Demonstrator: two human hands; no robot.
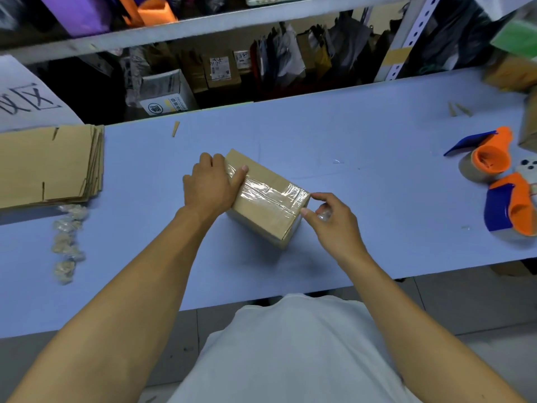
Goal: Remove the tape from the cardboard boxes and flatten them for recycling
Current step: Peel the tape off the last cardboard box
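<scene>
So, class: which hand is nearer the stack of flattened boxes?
Left. The left hand rests on the box's stack-side end; the right hand is at its opposite end, farther from the stack.

We count one taped cardboard box on the table, one stack of flattened boxes and two hands. We also see two orange-and-blue tape dispensers, about five wads of crumpled tape and three cardboard slivers

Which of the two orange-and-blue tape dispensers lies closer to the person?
The lower tape dispenser, near the table's front edge. The other dispenser lies farther back, its blue blade pointing left.
</scene>
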